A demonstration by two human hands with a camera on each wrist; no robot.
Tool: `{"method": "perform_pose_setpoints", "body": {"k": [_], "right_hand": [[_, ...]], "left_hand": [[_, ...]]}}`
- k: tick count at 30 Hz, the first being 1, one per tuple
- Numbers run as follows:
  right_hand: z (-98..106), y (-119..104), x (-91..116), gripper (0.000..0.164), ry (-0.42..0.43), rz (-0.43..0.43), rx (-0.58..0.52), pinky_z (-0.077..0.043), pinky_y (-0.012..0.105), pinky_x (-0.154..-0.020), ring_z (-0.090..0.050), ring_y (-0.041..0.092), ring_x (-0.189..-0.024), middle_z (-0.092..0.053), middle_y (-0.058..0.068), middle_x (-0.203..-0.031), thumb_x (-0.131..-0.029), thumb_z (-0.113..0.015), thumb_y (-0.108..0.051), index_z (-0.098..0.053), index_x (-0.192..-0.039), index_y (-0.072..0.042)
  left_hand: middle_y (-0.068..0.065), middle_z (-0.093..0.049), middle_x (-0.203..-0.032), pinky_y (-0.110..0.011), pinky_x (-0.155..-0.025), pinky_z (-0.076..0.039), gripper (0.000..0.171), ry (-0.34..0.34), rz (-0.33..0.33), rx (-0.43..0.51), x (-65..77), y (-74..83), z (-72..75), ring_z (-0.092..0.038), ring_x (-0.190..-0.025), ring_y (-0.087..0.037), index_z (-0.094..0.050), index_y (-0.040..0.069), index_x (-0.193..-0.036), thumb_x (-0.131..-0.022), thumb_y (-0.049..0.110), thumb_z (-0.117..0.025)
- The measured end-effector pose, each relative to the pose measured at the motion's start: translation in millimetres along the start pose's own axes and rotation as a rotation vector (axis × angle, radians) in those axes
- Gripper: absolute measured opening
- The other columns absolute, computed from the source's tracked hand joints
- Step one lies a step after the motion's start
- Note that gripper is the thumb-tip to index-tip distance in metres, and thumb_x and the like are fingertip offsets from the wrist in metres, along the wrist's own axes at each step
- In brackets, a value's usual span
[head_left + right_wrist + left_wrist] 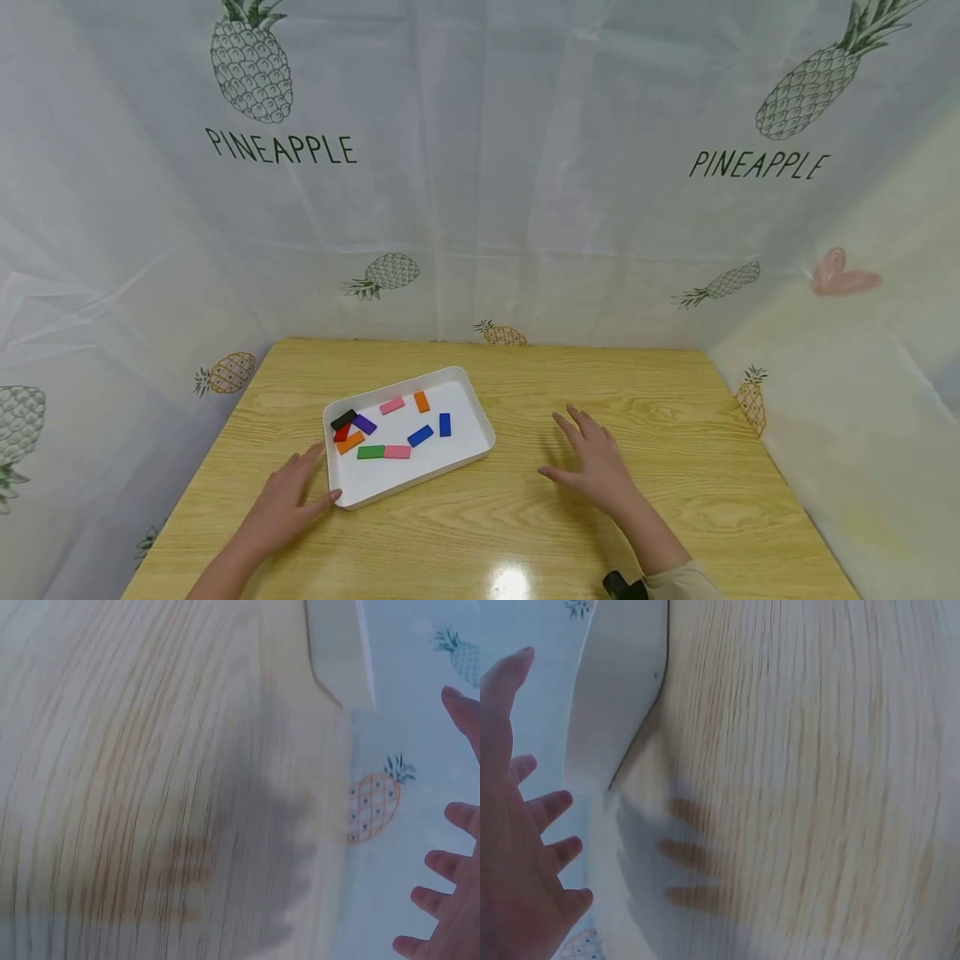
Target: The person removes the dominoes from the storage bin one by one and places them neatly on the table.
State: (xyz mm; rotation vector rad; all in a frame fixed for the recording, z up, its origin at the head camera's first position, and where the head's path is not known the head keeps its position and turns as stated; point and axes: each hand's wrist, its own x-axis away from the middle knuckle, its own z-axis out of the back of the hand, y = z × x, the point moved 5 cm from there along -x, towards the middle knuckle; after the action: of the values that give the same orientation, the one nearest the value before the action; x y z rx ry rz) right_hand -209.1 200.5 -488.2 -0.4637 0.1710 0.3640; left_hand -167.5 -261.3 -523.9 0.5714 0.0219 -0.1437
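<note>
A white tray with rounded corners lies slightly askew on the table. Several small flat rectangular blocks are in it: a green block end to end with a pink block, two blue ones, and a black block overlapping a red one near a purple and an orange block. My left hand is at the tray's left end, fingers spread, thumb tip by the near corner. To the tray's right, my right hand hovers over the table with fingers apart, holding nothing.
The wooden table carries the tray left of its middle. A pale curtain printed with pineapples stands behind it and along both sides. A dark strap piece shows at the right wrist, beside a beige sleeve.
</note>
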Motion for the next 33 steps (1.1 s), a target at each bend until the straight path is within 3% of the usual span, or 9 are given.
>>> {"method": "perform_pose_setpoints", "body": {"k": [7, 15, 21, 28, 33], "right_hand": [[-12.6, -18.3, -8.0, 0.083, 0.012, -0.039, -0.17, -0.03, 0.068, -0.101, -0.037, 0.042, -0.134, -0.04, 0.014, -0.149, -0.079, -0.077, -0.049, -0.046, -0.145, -0.011], [-32.9, -38.4, -15.2, 0.079, 0.006, -0.108, -0.4, -0.034, 0.059, -0.104, -0.04, 0.036, -0.133, -0.046, 0.01, -0.144, -0.077, -0.082, -0.042, -0.049, -0.142, -0.01], [-48.7, -51.4, -20.5, 0.076, 0.018, -0.127, -0.493, -0.036, 0.058, -0.103, -0.043, 0.035, -0.131, -0.048, 0.01, -0.141, -0.078, -0.083, -0.036, -0.05, -0.141, -0.009], [-62.6, -66.0, -24.1, 0.071, 0.012, -0.161, -0.642, -0.036, 0.057, -0.102, -0.046, 0.035, -0.124, -0.05, 0.011, -0.138, -0.079, -0.083, -0.024, -0.05, -0.14, -0.007], [-70.4, -79.3, -31.1, 0.069, -0.009, -0.116, -0.737, -0.037, 0.057, -0.102, -0.048, 0.037, -0.122, -0.05, 0.015, -0.138, -0.08, -0.082, -0.014, -0.049, -0.139, -0.003]], "left_hand": [[-0.032, -0.028, -0.15, -0.068, -0.104, -0.025, 0.097, -0.06, 0.081, 0.191, -2.2, 4.7, -11.4, -0.025, -0.135, -0.054, -0.023, 0.002, -0.153, -0.084, 0.048, -0.072], [-0.027, -0.02, -0.156, -0.067, -0.107, -0.02, 0.108, -0.071, 0.204, 0.332, -5.3, 5.2, -20.7, -0.017, -0.14, -0.051, -0.016, 0.007, -0.156, -0.078, 0.044, -0.081], [-0.025, -0.015, -0.158, -0.067, -0.107, -0.019, 0.115, -0.078, 0.232, 0.393, -7.3, 9.3, -27.4, -0.013, -0.141, -0.05, -0.01, 0.014, -0.158, -0.074, 0.039, -0.085], [-0.03, -0.022, -0.154, -0.069, -0.103, -0.026, 0.119, -0.049, 0.267, 0.387, -10.3, 10.7, -36.0, -0.025, -0.137, -0.053, -0.009, 0.017, -0.158, -0.072, 0.038, -0.087], [-0.031, -0.029, -0.149, -0.067, -0.102, -0.03, 0.119, -0.043, 0.297, 0.43, -10.4, 12.9, -39.8, -0.036, -0.131, -0.048, -0.008, 0.018, -0.158, -0.072, 0.034, -0.088]]}}
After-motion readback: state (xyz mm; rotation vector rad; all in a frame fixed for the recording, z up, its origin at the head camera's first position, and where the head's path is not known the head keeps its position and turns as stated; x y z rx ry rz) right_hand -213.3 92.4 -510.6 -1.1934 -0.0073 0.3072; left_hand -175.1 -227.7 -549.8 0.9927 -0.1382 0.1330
